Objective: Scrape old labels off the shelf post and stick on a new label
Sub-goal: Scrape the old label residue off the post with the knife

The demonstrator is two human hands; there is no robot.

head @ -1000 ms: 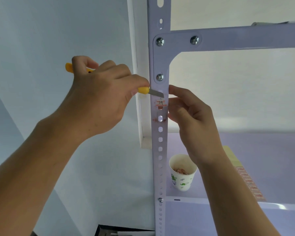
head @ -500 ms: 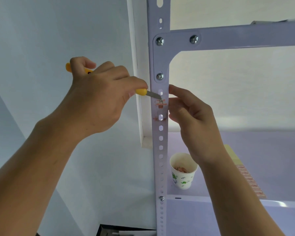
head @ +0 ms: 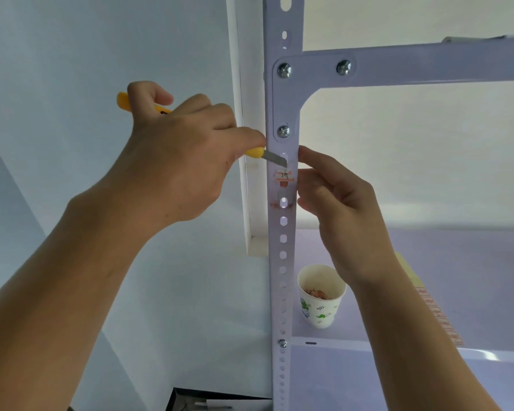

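Our left hand [head: 175,161] grips a yellow-handled utility knife [head: 257,152], blade on the perforated white metal post [head: 283,262]. Torn red label remnants [head: 284,175] sit at the blade's 6 o'clock. Our right hand [head: 339,209] pinches the post's edge.

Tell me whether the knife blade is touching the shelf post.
Touching. In the head view the knife blade lies flat on the shelf post, its tip just above the old label, with no gap visible.

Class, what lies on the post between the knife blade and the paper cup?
In the head view: label scraps, then the post's bare holes, between blade and cup.
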